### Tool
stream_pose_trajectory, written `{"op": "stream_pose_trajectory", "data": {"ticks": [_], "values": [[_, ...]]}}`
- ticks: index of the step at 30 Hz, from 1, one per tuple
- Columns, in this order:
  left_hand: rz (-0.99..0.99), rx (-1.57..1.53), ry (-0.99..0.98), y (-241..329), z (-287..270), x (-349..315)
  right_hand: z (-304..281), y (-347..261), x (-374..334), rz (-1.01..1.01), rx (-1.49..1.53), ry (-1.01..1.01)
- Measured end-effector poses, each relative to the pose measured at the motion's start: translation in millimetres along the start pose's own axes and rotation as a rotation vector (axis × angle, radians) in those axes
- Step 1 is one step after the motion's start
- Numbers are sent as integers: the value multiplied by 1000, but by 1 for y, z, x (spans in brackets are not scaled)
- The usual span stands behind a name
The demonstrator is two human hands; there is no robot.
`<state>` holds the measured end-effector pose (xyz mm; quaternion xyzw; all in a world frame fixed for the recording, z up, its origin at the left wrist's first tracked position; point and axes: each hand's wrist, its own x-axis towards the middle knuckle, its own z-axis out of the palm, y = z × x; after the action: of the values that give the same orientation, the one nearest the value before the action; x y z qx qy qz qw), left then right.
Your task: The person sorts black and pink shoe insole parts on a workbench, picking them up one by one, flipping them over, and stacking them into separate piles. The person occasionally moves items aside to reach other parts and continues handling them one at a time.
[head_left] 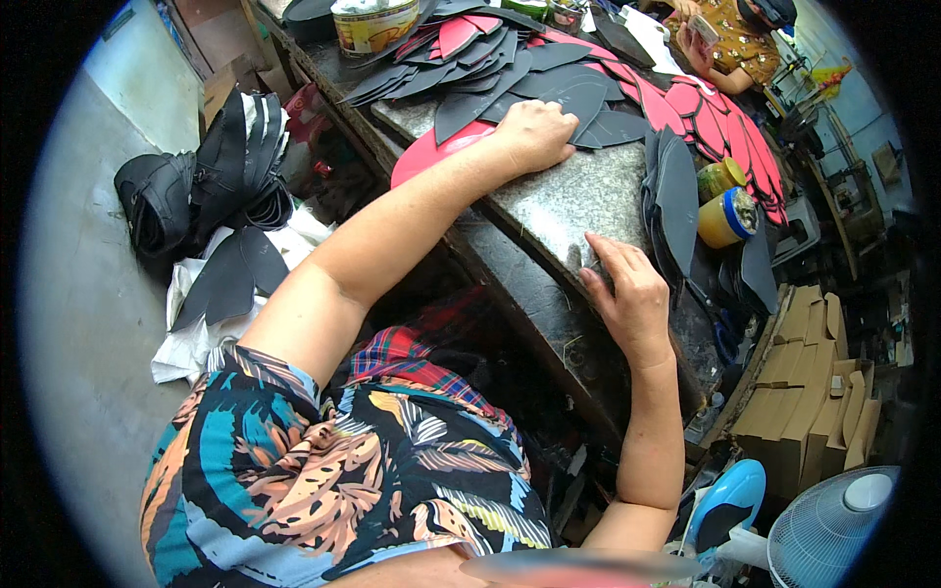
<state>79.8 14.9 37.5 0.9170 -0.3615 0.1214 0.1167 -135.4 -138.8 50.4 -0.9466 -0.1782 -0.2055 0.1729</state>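
My left hand [535,137] reaches across a speckled stone slab [573,196], fingers curled down at the edge of flat black leaf-shaped pieces [559,96]. What its fingers grip, if anything, is hidden beneath them. A red rounded piece [431,157] lies below that wrist, partly covered by the forearm. My right hand [632,294] is at the slab's near right edge, thumb and fingers apart, nothing in it. Beyond it leans a stack of dark curved pieces [670,201]. More pieces, red with black edges [720,127], lie overlapped along the far side of the bench.
Two jars of yellowish contents, one with a blue rim [727,218] and one yellow-topped [720,176], stand right of the slab. A tub [374,24] sits far left. Another person [735,44] is across the bench. Cardboard pieces [799,392] and a fan [833,534] are at right.
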Motion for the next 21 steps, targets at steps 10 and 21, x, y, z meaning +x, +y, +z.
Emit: {"op": "stream_pose_trajectory", "data": {"ticks": [10,21], "values": [[144,58,99,22,-30,-17,2,17,-4,299,453,19],[104,93,163,93,-36,-105,1,20,-6,416,859,70]]}}
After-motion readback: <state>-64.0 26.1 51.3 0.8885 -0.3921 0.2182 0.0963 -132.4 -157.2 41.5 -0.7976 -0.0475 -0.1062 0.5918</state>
